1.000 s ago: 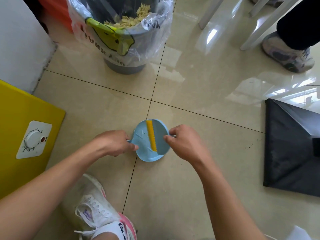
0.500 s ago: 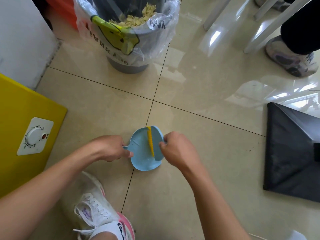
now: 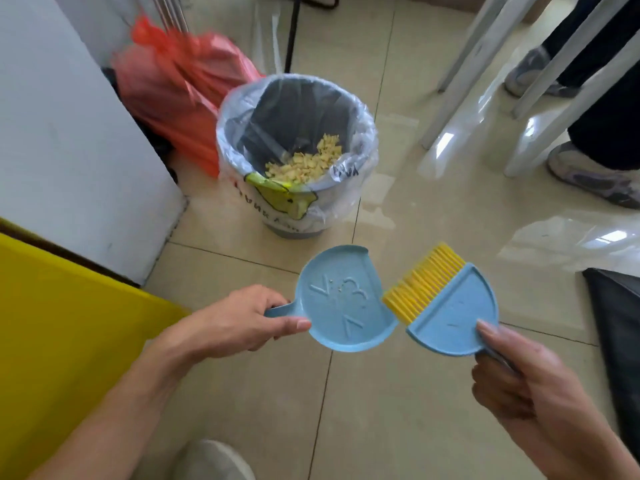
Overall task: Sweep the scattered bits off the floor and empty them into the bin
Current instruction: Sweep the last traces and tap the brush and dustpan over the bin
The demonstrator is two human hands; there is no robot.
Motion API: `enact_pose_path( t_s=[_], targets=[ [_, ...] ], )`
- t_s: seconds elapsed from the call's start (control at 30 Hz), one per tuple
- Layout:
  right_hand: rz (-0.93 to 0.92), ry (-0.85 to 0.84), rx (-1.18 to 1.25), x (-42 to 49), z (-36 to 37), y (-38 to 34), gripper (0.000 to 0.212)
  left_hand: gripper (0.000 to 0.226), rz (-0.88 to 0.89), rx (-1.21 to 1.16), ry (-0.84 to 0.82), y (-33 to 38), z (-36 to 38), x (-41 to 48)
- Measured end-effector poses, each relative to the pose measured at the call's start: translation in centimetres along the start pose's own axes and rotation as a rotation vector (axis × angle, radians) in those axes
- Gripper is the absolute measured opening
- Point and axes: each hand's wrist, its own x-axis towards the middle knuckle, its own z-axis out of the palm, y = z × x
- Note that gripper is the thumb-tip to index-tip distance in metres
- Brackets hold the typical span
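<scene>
Two hands, left hand fingers gripping one dustpan, right hand fingers gripping one brush, one bin

Dustpan: raised marks, unreadable. Bin liner: upside-down print, not legible.

One blue dustpan, one blue hand brush with yellow bristles, one lined bin with a heap of yellow bits too many to count, one red plastic bag, two hands, three shoes, a few crumbs in the pan.
</scene>
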Motion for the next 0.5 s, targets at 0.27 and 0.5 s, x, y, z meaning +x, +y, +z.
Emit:
enact_pose_path(
  t_s=[0.27,0.5],
  targets=[
    [0.155,-0.09,0.232,2.2,2.9,-1.9,0.065,0.046,0.25,-0.226,0.446,6.0,-6.5,1.1],
    [-0.233,-0.121,0.223,6.2,9.3,-5.3,0.035,0.056,0.136,-0.007,0.787,7.5,-8.8,4.1]
  ],
)
